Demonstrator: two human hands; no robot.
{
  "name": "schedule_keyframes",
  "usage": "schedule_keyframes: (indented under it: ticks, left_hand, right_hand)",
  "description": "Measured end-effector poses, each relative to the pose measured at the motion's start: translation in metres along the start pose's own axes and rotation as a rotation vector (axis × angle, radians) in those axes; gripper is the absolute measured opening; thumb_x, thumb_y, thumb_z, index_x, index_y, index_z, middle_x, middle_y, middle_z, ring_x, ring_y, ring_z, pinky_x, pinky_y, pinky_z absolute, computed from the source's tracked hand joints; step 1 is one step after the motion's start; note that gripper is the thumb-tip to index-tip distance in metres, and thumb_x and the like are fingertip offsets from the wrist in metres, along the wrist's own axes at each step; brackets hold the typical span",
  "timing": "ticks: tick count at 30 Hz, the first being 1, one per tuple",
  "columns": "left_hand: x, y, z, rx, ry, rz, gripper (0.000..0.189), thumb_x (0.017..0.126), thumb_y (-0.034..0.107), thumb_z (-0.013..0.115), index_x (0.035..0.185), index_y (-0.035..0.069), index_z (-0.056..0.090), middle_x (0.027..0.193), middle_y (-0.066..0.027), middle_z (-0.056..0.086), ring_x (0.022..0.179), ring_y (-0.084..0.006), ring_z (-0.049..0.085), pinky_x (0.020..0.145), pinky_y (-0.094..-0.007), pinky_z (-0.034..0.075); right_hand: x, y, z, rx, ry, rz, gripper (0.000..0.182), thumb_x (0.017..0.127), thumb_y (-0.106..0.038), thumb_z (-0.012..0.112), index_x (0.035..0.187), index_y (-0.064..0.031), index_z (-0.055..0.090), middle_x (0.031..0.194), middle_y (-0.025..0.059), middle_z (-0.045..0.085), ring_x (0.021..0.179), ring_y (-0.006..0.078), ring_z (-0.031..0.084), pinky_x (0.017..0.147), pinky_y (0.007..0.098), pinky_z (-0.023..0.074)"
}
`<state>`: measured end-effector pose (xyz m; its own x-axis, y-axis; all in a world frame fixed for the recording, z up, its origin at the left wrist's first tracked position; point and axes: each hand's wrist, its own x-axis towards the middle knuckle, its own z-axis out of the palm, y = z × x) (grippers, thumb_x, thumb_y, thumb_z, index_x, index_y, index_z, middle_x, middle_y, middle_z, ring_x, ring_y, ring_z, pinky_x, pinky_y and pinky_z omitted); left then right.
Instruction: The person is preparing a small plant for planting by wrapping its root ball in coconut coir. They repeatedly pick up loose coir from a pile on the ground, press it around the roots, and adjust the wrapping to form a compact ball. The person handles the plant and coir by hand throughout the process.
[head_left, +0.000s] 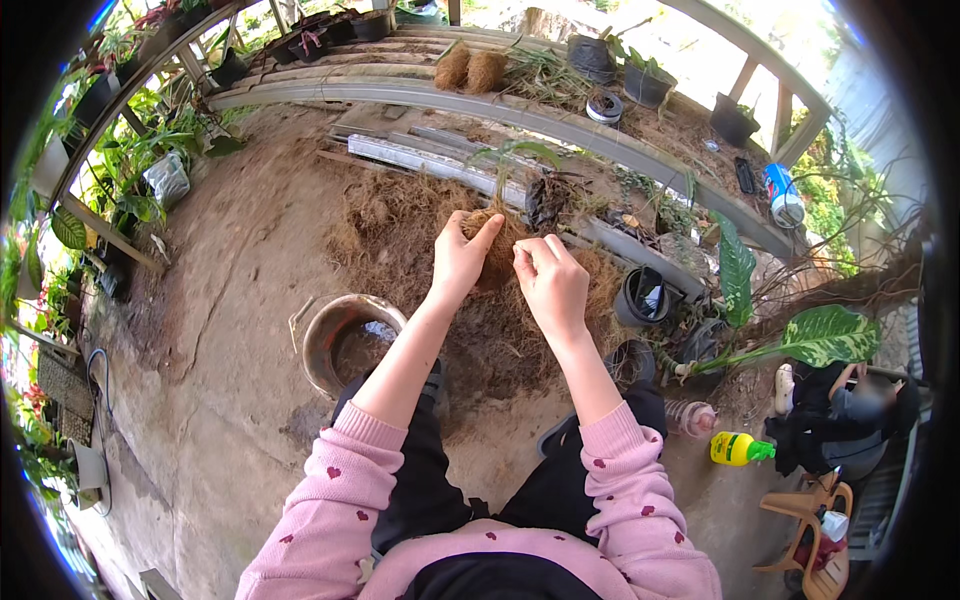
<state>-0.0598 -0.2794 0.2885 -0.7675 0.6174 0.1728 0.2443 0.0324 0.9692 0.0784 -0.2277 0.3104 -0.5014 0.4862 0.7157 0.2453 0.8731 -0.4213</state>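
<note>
My left hand (466, 253) grips a ball of brown coconut fibre (501, 244), its thumb across the top. A small green-leaved plant (504, 161) rises upright out of the ball. Just right of the ball is my right hand (553, 281), thumb and forefinger pinched together; whether a strand or thread lies between them is too small to tell. Loose coconut fibre (397, 217) is spread on the ground under and around both hands. Left of my left forearm stands a round bucket (319, 337) with some water inside.
Black plastic pots (643, 297) and a variegated-leaf plant (829, 335) stand at right. Beyond the metal bars (435, 161), a slatted bench (330, 90) holds two fibre balls (485, 71), pots and a wire spool (604, 107). A yellow bottle (731, 448), a plastic chair (825, 525) and a seated person (855, 427) are at right.
</note>
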Motion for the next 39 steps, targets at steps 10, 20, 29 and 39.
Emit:
schedule_keyframes:
  ticks: [10, 20, 29, 39]
  left_hand:
    - [-0.004, 0.009, 0.003, -0.293, 0.165, -0.03, 0.035, 0.086, 0.03, 0.068, 0.096, -0.002, 0.056, 0.083, -0.0083, 0.062, 0.074, -0.0114, 0.055, 0.067, -0.0274, 0.046]
    - [-0.007, 0.023, 0.01, -0.576, 0.161, -0.104, 0.035, 0.088, 0.029, 0.065, 0.105, 0.001, 0.05, 0.085, -0.0045, 0.059, 0.073, -0.0083, 0.051, 0.064, -0.0243, 0.044]
    - [-0.009, 0.028, 0.011, -0.58, 0.141, -0.034, 0.035, 0.088, 0.029, 0.065, 0.106, 0.005, 0.047, 0.068, 0.0034, 0.049, 0.058, -0.003, 0.039, 0.049, -0.0201, 0.031]
    - [-0.008, 0.032, 0.011, -0.594, 0.128, -0.089, 0.035, 0.088, 0.028, 0.066, 0.106, 0.005, 0.047, 0.068, 0.0027, 0.051, 0.056, -0.003, 0.041, 0.046, -0.0211, 0.032]
  right_hand:
    - [-0.009, -0.022, -0.003, 0.016, 0.079, -0.14, 0.011, 0.074, -0.006, 0.069, 0.081, -0.0076, 0.061, 0.068, 0.0028, 0.053, 0.056, 0.0187, 0.058, 0.049, 0.0301, 0.0471]
    - [-0.012, -0.021, -0.003, 0.048, 0.101, -0.233, 0.014, 0.071, -0.004, 0.07, 0.082, -0.008, 0.062, 0.065, 0.0012, 0.051, 0.053, 0.0161, 0.056, 0.047, 0.0286, 0.0462]
    - [-0.012, -0.022, -0.01, 0.052, 0.161, -0.3, 0.019, 0.067, -0.001, 0.07, 0.084, -0.0069, 0.064, 0.061, 0.0012, 0.05, 0.049, 0.0156, 0.053, 0.043, 0.0272, 0.0428]
    - [-0.01, -0.024, -0.012, 0.086, 0.169, -0.318, 0.02, 0.066, 0.0, 0.07, 0.085, -0.0062, 0.064, 0.061, 0.0011, 0.049, 0.047, 0.0144, 0.052, 0.042, 0.0264, 0.0417]
